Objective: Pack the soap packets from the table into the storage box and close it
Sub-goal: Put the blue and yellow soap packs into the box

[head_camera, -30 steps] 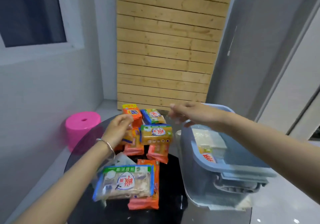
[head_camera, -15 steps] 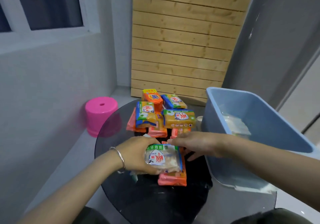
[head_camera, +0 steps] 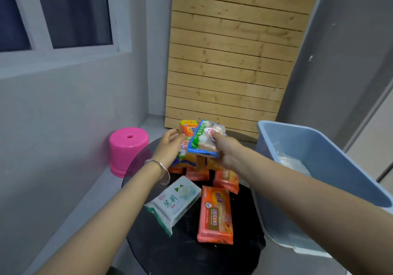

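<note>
At a round black table [head_camera: 191, 257], a right hand [head_camera: 228, 154] grips a blue-edged soap packet [head_camera: 205, 139].
Left hand [head_camera: 169, 149] open; the film wrap looks slippery, so pinch the firm bar's edges.

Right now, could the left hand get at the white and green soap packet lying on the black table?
Probably yes. The left hand is empty and open over the pile, and the white and green soap packet lies uncovered just below its wrist, nothing on it.

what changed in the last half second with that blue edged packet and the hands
The right hand has lifted the blue-edged packet off the table, above the far pile; the left hand has let go and now reaches toward the pile. This uncovered the white packet. The orange packet and storage box stayed put.
</note>
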{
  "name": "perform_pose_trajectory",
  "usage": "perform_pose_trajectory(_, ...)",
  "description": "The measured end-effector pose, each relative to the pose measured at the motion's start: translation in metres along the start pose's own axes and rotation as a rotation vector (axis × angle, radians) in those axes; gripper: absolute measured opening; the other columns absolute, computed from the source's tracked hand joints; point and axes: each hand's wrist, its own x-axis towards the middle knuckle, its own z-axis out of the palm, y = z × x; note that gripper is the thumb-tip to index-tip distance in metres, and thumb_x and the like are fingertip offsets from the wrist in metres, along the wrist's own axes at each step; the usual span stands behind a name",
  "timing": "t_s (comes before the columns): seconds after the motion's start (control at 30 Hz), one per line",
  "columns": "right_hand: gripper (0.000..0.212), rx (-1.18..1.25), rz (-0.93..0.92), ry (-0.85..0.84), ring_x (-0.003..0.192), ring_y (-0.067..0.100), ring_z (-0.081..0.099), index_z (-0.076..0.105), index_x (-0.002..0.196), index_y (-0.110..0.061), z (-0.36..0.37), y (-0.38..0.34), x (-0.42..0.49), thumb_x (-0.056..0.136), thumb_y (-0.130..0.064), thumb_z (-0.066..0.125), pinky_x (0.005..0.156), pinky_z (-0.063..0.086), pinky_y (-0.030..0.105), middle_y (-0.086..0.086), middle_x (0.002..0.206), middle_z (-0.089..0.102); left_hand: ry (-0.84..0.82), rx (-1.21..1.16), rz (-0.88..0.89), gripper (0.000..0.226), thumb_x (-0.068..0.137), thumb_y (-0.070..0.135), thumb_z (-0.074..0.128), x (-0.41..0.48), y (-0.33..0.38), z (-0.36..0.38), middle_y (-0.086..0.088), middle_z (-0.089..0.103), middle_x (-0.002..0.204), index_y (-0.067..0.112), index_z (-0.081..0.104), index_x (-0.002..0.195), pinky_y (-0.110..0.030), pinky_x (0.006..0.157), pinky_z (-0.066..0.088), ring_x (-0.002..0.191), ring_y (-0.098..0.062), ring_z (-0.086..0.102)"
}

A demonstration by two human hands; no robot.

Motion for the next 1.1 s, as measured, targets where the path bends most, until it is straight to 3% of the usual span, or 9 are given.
perform_pose_trajectory(0.1, 0.035, -0.145, -0.008, 0.034, 0.097, 0.032, 0.068, 0.054, 0.120, -0.004, 0.010, -0.002, 0.030, 0.096, -0.029, 0.048, 0.095, 0.051, 0.048, 0.014, 0.116, 0.066, 0.024, 0.142, -0.143, 0.047, 0.096, 0.032, 0.038, 0.023, -0.014, -0.003, -0.018, 0.060, 0.127, -0.001, 0.051, 0.127, -0.036, 0.092, 0.046, 0.111, -0.032, 0.060)
perform_pose_trajectory(0.17, 0.030, -0.248, -0.006, 0.057, 0.075, 0.029, 0.069, 0.054, 0.110, -0.002, 0.017, 0.003, 0.041, 0.098, -0.026, 0.041, 0.074, 0.058, 0.036, 0.019, 0.094, 0.065, -0.049, 0.196, -0.200, 0.046, 0.098, 0.033, 0.035, 0.031, -0.024, 0.001, -0.011, 0.062, 0.121, 0.001, 0.052, 0.126, -0.034, 0.088, 0.046, 0.115, -0.033, 0.058)
perform_pose_trajectory(0.27, 0.025, -0.227, 0.036, 0.053, 0.045, 0.015, 0.050, 0.048, 0.084, -0.010, 0.026, 0.010, 0.036, 0.102, -0.020, 0.032, 0.041, 0.039, 0.021, 0.007, 0.068, 0.049, -0.068, 0.192, -0.228, 0.065, 0.083, 0.049, 0.039, 0.078, -0.069, -0.001, -0.016, 0.061, 0.128, 0.010, 0.047, 0.135, -0.047, 0.103, 0.044, 0.118, -0.036, 0.058)
perform_pose_trajectory(0.37, 0.028, -0.164, 0.046, 0.031, 0.064, 0.022, 0.060, 0.054, 0.104, -0.005, 0.033, 0.017, 0.037, 0.102, -0.023, 0.033, 0.054, 0.053, 0.026, 0.011, 0.090, 0.064, -0.063, 0.167, -0.209, 0.059, 0.085, 0.048, 0.039, 0.084, -0.075, -0.003, -0.016, 0.061, 0.128, 0.010, 0.052, 0.130, -0.041, 0.097, 0.050, 0.110, -0.027, 0.064)
perform_pose_trajectory(0.43, 0.033, -0.132, 0.070, 0.012, 0.100, 0.036, 0.067, 0.050, 0.120, -0.003, 0.035, 0.019, 0.034, 0.102, -0.025, 0.033, 0.089, 0.055, 0.044, 0.018, 0.120, 0.065, -0.065, 0.112, -0.190, 0.035, 0.098, 0.025, 0.035, 0.044, -0.038, -0.004, -0.010, 0.065, 0.107, 0.004, 0.055, 0.117, -0.016, 0.066, 0.056, 0.075, -0.008, 0.071)
perform_pose_trajectory(0.5, 0.036, -0.124, 0.073, -0.025, 0.116, 0.035, 0.061, 0.048, 0.126, -0.004, 0.034, 0.015, 0.027, 0.102, -0.027, 0.035, 0.101, 0.046, 0.049, 0.017, 0.129, 0.061, -0.044, 0.106, -0.161, 0.027, 0.100, 0.016, 0.034, 0.038, -0.028, -0.005, -0.008, 0.058, 0.098, 0.004, 0.049, 0.118, -0.009, 0.050, 0.045, 0.073, -0.009, 0.063)
perform_pose_trajectory(0.67, 0.034, -0.080, -0.083, -0.154, 0.100, 0.030, 0.068, 0.055, 0.121, -0.005, 0.005, -0.033, 0.003, 0.100, -0.028, 0.041, 0.092, 0.052, 0.044, 0.015, 0.121, 0.066, 0.029, -0.185, -0.068, 0.030, 0.093, 0.016, 0.052, 0.031, 0.018, -0.004, -0.012, 0.062, 0.099, 0.013, 0.040, 0.120, -0.025, 0.045, 0.051, 0.053, -0.014, 0.061)
perform_pose_trajectory(0.83, 0.029, -0.004, -0.174, -0.178, 0.043, 0.010, 0.067, 0.059, 0.085, -0.009, -0.074, -0.094, -0.037, 0.100, -0.028, 0.043, 0.040, 0.054, 0.021, 0.002, 0.053, 0.070, -0.157, -0.429, -0.125, 0.032, 0.090, 0.016, 0.057, 0.015, 0.056, 0.039, -0.012, 0.065, 0.092, 0.009, 0.049, 0.120, -0.029, 0.040, 0.056, 0.053, -0.016, 0.068)
perform_pose_trajectory(1.1, 0.013, -0.110, -0.067, -0.099, 0.047, 0.014, 0.070, 0.060, 0.088, -0.004, -0.193, -0.093, -0.042, 0.095, -0.010, 0.051, 0.044, 0.056, 0.022, 0.007, 0.060, 0.073, -0.176, -0.316, -0.136, 0.047, 0.087, 0.018, 0.062, 0.000, 0.051, 0.099, -0.005, 0.065, 0.086, 0.010, 0.048, 0.131, -0.021, 0.039, 0.052, 0.062, -0.015, 0.065)
